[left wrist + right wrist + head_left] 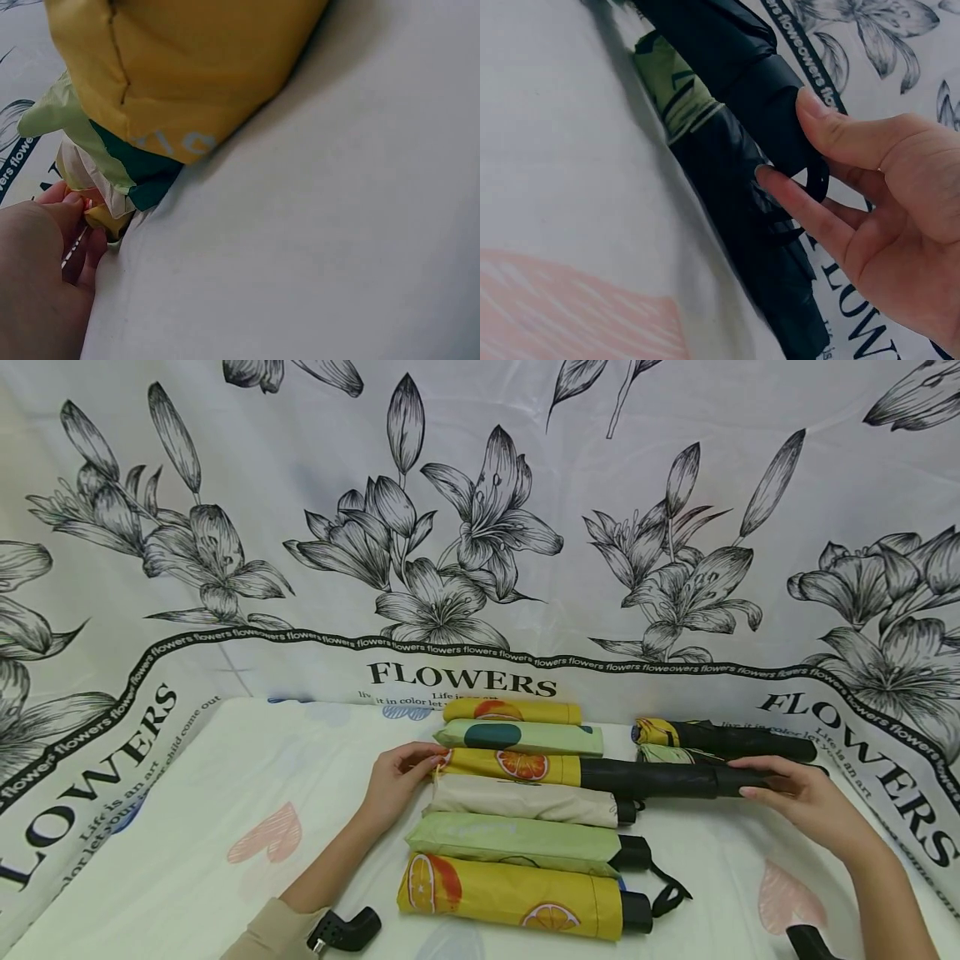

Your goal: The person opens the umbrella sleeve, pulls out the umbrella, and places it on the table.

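A folding umbrella (pixel 648 778) lies across the middle, its left half inside a yellow sleeve (pixel 491 763) printed with orange slices and its black half bare. My left hand (pixel 396 781) pinches the sleeve's left end between thumb and fingers; in the left wrist view the sleeve ends of nearer umbrellas partly hide that grip. At the other end, my right hand (pixel 813 806) holds the black handle. From the right wrist view, the thumb lies on one side of the handle (pixel 769 112) and a finger on the other, beside a wrist loop (pixel 817 180).
Nearer to me lie a cream umbrella (pixel 525 800), a light green one (pixel 517 842) and a yellow one (pixel 510 893), all sleeved. Behind are a yellow sleeve (pixel 517 711) and a green sleeve (pixel 555 737). Unsleeved black-ended umbrellas (pixel 735 739) lie back right, before a flower-printed cloth (pixel 570 610).
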